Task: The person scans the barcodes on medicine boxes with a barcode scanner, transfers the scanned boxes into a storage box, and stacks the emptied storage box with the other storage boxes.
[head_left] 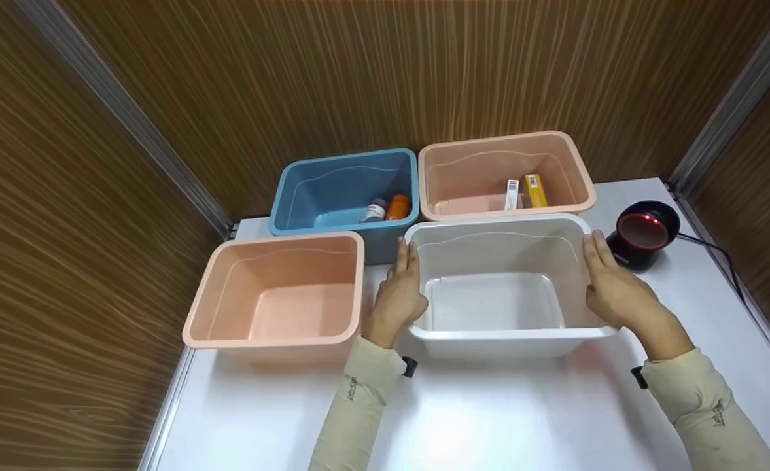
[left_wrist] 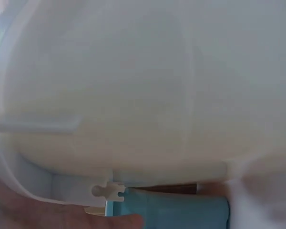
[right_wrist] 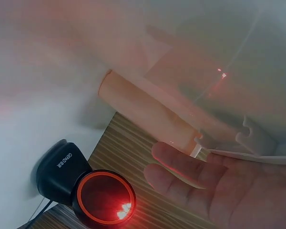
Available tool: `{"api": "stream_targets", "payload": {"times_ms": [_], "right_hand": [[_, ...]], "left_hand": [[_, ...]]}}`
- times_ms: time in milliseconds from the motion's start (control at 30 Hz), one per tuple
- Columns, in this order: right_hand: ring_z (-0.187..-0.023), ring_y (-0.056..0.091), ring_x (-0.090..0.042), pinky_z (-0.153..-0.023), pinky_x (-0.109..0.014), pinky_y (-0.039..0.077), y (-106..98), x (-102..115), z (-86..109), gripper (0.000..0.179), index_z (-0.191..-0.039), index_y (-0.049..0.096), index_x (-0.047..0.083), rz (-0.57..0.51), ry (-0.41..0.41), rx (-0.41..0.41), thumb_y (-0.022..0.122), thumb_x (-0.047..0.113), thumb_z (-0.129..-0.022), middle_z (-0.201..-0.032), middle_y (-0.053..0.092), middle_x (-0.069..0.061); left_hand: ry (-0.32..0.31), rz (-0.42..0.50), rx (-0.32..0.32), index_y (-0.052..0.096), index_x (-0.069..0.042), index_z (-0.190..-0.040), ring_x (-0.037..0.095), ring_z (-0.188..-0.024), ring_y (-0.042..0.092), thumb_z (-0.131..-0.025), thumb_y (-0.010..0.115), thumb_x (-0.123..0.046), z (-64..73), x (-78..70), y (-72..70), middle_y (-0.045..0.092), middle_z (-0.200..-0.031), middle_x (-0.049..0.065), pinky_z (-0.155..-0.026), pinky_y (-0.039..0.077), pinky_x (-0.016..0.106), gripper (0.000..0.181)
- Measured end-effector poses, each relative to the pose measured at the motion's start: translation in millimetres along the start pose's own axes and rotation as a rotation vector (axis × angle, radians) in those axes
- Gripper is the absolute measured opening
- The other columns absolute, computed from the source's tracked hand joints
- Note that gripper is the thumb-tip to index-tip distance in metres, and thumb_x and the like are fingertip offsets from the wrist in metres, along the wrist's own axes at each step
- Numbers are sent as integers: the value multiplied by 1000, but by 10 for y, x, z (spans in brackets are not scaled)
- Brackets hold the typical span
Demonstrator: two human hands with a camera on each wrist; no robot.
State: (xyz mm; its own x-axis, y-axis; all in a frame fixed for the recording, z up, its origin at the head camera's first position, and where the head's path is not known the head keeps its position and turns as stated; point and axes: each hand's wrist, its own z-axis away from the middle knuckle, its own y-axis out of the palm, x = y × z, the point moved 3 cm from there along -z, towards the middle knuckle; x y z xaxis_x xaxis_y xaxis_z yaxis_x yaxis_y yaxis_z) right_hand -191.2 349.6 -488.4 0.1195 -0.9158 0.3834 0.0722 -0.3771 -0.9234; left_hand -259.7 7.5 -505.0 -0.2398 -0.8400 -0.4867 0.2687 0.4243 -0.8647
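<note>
A white plastic bin stands at the front right, nothing inside it. My left hand lies along its left end, with straight fingers at the rim. At the opposite end my right hand rests against the outside, fingers extended toward the back. The bin's outer wall fills most of the left wrist view. In the right wrist view, the right hand shows straight fingers beneath the rim of the white bin.
A blue bin holds a white-labelled bottle and an orange bottle. Behind the white bin, a pink bin contains a white box and a yellow box. Another pink bin stands left; a red-lit black scanner stands right.
</note>
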Motion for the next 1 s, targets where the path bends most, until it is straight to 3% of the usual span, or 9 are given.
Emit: {"api": "stream_targets", "payload": {"times_ms": [100,167,267,367,533,700,833,1000], "right_hand": [[-127,41,-62,-89,-67,43,-11,10,12,82,-156,3,-11,2,3,5,46,-1,-87,-161,-1,-35],[-130,36,-62,-92,-68,41,-12,26,22,81,-157,2,-10,-1,4,9,46,0,-89,-161,-2,-35],[-132,31,-63,-94,-70,38,-6,38,52,80,-156,1,-10,7,11,15,47,1,-91,-161,-4,-34],[-127,34,-67,-91,-72,39,1,36,108,79,-156,2,-11,25,21,18,47,3,-92,-161,-4,-33],[-121,41,-68,-87,-71,42,-23,64,228,78,-156,5,-11,27,24,7,47,4,-93,-161,-1,-34],[-126,37,-66,-89,-71,40,-105,163,274,77,-156,6,-11,24,15,-12,47,3,-92,-162,0,-33],[-127,37,-65,-89,-71,39,-213,264,296,76,-157,7,-10,37,9,-29,46,3,-92,-162,2,-32],[-126,36,-67,-90,-72,38,-367,395,349,76,-157,7,-10,38,8,-38,46,3,-93,-162,1,-32]], "left_hand": [[9,17,-8,5,-7,-163,36,-143,34,-84,61,9,-5,4,-22,-10,-168,12,-90,51,39,98],[11,20,-14,6,-7,-162,35,-146,30,-85,61,10,-7,12,-40,-11,-168,12,-97,48,36,97],[19,9,-13,7,-6,-162,33,-150,19,-85,61,11,-4,17,-58,-14,-168,11,-114,32,37,96],[35,-13,1,7,-5,-162,35,-152,12,-84,61,10,13,7,-61,-15,-168,11,-119,20,40,96],[37,-41,30,6,-7,-163,39,-151,14,-85,63,6,84,-26,-87,-16,-168,9,-119,19,44,97],[23,-34,48,5,-12,-163,37,-151,12,-87,62,4,180,-24,-183,-18,-167,4,-118,21,49,97],[29,-62,31,11,-11,-163,37,-152,6,-86,60,5,235,-45,-299,-16,-168,5,-116,24,55,93],[18,-89,24,16,-10,-163,34,-153,-5,-83,61,5,288,-90,-466,-13,-168,6,-116,20,58,93]]}}
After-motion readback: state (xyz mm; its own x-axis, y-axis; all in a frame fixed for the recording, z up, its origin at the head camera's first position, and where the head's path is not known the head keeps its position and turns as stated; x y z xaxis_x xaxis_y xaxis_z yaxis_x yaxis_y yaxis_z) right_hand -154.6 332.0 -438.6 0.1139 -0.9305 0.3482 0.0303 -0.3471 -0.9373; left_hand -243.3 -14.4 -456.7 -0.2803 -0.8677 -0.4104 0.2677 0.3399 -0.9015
